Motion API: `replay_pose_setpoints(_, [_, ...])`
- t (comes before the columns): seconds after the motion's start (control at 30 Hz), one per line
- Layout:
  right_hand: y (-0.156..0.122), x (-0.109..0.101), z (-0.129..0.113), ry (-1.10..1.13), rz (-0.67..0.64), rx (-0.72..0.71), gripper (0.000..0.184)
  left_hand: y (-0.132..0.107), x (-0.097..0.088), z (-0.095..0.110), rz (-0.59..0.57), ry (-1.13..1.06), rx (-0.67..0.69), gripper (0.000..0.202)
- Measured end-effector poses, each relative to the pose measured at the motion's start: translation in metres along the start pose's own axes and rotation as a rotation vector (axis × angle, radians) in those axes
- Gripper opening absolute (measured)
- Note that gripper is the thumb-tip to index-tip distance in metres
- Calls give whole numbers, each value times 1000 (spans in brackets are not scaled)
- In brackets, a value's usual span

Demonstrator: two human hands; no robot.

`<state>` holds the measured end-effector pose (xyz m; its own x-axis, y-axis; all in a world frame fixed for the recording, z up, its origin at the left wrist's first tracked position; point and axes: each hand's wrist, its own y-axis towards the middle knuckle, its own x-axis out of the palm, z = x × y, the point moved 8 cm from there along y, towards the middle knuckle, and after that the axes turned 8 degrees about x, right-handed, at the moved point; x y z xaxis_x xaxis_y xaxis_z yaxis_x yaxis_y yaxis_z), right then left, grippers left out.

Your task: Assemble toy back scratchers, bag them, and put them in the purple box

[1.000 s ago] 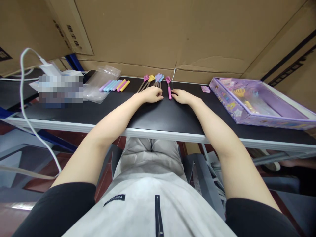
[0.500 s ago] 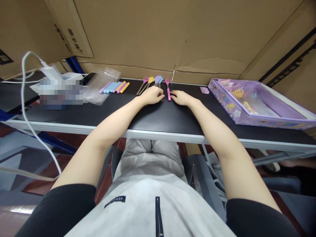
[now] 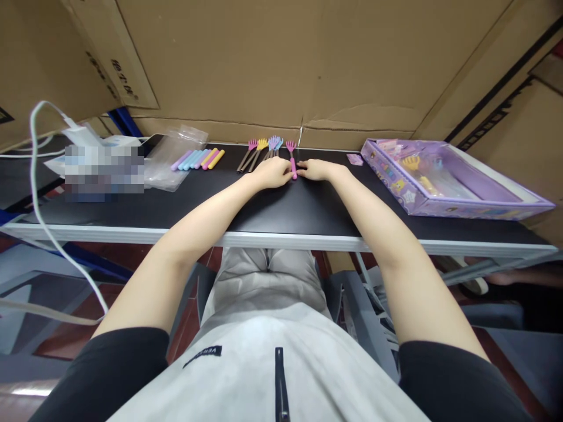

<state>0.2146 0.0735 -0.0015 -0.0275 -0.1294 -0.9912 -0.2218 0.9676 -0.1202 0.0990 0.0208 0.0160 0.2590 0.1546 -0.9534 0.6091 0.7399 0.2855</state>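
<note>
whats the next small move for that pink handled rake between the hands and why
Probably pinch the pink-handled rake and lift it: the left hand and right hand both meet at its handle, it lies flat on the table, and no clear grip shows.

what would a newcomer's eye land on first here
The left hand and right hand meet on a pink-handled rake-headed stick near the black table's far edge. More such sticks fan out just left of it, then a row of pastel handles. A purple toy box lies open at the right.
</note>
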Motion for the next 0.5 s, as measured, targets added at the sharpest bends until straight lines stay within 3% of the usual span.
replay_pose_setpoints(0.3, [17, -2, 13, 81, -59, 1, 64, 19, 7, 9, -204, 48, -225, 50])
replay_pose_setpoints(0.5, [22, -2, 19, 106, -77, -14, 68, 29, 12, 11, -288, 51, -276, 57])
